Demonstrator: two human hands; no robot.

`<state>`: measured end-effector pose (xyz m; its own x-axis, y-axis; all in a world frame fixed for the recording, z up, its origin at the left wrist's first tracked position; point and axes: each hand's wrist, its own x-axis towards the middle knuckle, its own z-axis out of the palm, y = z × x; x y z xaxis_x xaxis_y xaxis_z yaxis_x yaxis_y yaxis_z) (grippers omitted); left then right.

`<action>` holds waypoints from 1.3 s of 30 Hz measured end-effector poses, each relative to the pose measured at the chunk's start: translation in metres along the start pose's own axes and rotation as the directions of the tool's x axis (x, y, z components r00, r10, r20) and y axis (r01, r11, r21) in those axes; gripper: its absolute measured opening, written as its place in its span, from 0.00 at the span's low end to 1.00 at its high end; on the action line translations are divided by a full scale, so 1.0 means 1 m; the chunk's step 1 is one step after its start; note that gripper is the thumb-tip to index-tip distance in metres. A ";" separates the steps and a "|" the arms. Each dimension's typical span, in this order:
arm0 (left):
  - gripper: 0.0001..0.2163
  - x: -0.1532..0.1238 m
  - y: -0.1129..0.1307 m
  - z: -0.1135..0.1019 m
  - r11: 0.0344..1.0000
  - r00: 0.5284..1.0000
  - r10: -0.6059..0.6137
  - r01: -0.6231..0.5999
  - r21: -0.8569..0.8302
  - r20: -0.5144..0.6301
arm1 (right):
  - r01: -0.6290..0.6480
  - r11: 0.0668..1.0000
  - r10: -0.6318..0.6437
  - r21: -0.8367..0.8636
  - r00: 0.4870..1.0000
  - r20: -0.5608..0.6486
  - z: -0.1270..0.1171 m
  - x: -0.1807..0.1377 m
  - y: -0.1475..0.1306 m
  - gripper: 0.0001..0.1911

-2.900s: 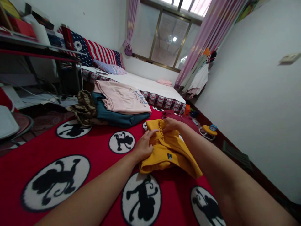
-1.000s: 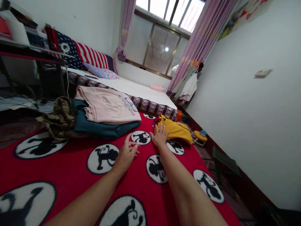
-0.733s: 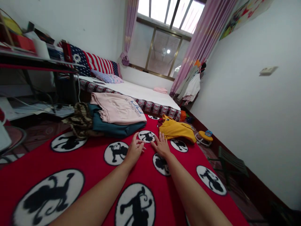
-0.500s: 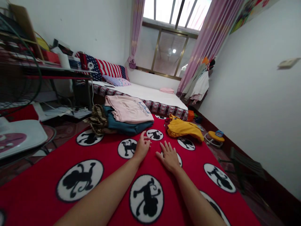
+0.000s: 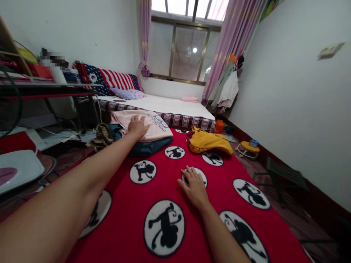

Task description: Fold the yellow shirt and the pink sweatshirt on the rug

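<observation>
Head view: the yellow garment point(image 5: 208, 142) lies folded, seemingly done, far up the blanket point(image 5: 219, 175), as the left hand point(image 5: 138, 126) rests open on the pink shirt point(image 5: 157, 126) topping the nearby pile, gripping nothing, and the right hand point(image 5: 195, 186) lies empty, palm-down, on the blanket.

White walls enclose a low bed point(image 5: 164, 106) beneath a bright window point(image 5: 189, 51) with pink curtains point(image 5: 236, 40).

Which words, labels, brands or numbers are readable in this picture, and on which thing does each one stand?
Nothing can be read with certainty.
Pink folded garment, under the left hand: one line of dark letters beside a blue logo, too small and blurred to read.
Shelf items: blurred out.
</observation>
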<state>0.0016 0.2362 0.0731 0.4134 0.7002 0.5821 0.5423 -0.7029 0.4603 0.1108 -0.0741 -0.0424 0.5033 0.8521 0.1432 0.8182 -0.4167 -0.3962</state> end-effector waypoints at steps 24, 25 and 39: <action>0.06 -0.084 0.136 -0.056 0.784 0.774 0.619 -0.599 -0.163 0.132 | 0.142 0.441 0.417 0.886 0.842 -0.342 0.005 0.015 0.022 0.25; 0.07 -0.116 0.143 -0.060 0.744 0.721 0.668 -0.644 -0.177 0.185 | 0.159 0.305 0.491 0.939 0.819 -0.298 0.002 0.015 0.024 0.28; 0.09 -0.198 0.070 -0.121 0.851 0.896 0.425 -0.444 -0.280 -0.128 | 0.226 0.558 -0.008 0.798 0.964 -0.267 -0.043 -0.013 -0.037 0.36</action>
<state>-0.1302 0.0332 0.0712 0.5075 0.3125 0.8030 0.0733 -0.9442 0.3211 0.0857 -0.0835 0.0093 0.5527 0.7398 0.3836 0.3488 0.2127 -0.9127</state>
